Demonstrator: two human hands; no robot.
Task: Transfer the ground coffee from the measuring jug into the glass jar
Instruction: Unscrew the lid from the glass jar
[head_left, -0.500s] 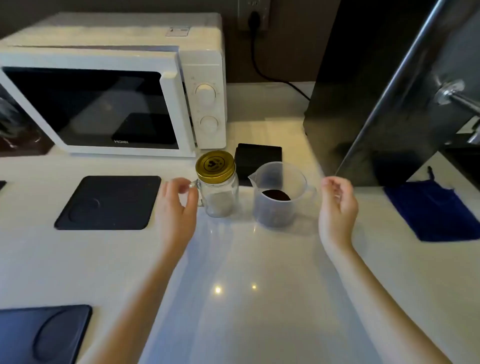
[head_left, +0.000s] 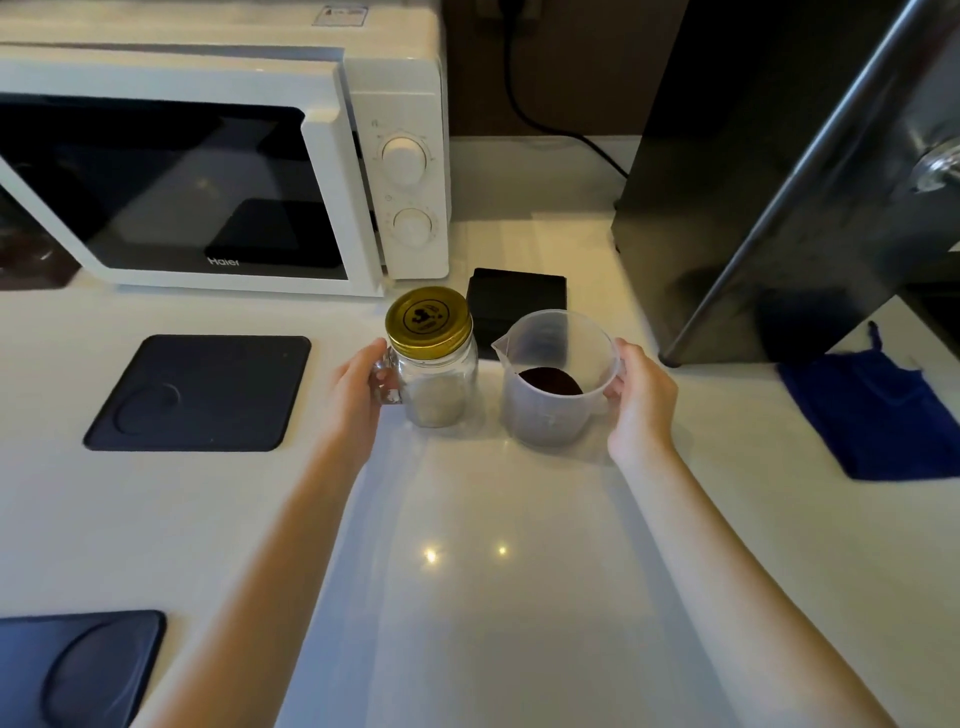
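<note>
Coffee (head_left: 550, 381) sits unpoured in the measuring jug (head_left: 556, 410); the glass jar (head_left: 439, 384) keeps its gold lid (head_left: 429, 325). My left hand (head_left: 358, 395) curls round the jar's handle, my right hand (head_left: 641, 402) round the jug's, both on the counter (head_left: 467, 571).

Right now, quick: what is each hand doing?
Left hand: closed on the handle of the glass jar.
Right hand: closed on the handle of the measuring jug.

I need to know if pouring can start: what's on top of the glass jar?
A gold screw lid sits closed on the glass jar, covering its mouth. The jar looks empty through the glass.
</note>
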